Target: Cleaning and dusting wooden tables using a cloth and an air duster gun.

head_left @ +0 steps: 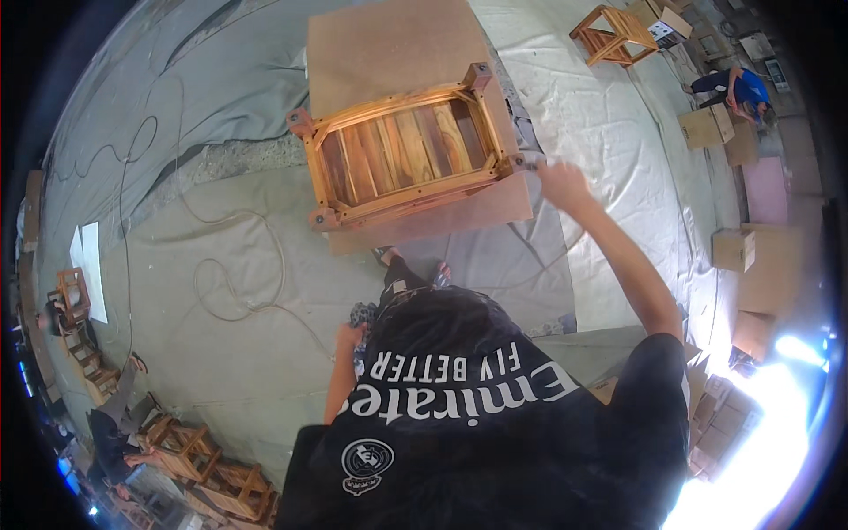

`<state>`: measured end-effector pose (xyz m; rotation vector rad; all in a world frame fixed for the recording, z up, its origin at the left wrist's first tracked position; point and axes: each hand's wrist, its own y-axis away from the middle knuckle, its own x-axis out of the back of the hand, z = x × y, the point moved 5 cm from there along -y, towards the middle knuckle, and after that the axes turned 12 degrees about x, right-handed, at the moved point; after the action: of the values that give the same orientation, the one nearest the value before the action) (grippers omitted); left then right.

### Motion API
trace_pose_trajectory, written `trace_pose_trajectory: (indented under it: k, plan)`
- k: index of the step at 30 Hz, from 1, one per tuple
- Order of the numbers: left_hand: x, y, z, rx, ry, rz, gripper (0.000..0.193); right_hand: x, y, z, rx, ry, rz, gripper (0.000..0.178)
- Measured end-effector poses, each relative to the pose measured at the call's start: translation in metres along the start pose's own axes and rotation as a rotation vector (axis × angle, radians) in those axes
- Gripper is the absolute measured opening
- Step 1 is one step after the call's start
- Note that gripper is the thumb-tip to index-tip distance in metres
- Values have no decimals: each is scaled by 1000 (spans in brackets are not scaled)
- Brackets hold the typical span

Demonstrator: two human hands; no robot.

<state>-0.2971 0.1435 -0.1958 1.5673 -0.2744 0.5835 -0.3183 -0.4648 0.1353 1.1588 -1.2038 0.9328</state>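
Note:
An upturned wooden stool or small table (402, 150) lies on a brown board, its slatted underside showing and its leg ends toward me. My right hand (563, 185) is stretched out to the leg end at the near right corner. Its fingers are closed around something small at that leg; whether this is the leg's tip or a small tool I cannot make out. Down beside my body, my left hand (352, 336) is closed on a bunched grey patterned cloth (362, 314).
The brown board (389, 44) rests on pale sheeting (221, 327). A thin hose (281, 265) loops across it at left. Another wooden stool (616, 37) stands far right, near cardboard boxes (707, 126) and a person in blue (749, 91). Wooden stools (190, 446) line the lower left, beside other people.

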Motion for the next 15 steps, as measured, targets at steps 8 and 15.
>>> trace_pose_trajectory:
  k: [8, 15]
  plan:
    - [-65, 1, -33, -125, 190, -9, 55, -96, 75, -58, -417, -526, 127, 29]
    - [-67, 5, -17, -264, 223, 12, 51, -141, 54, -85, -619, -634, 162, 36]
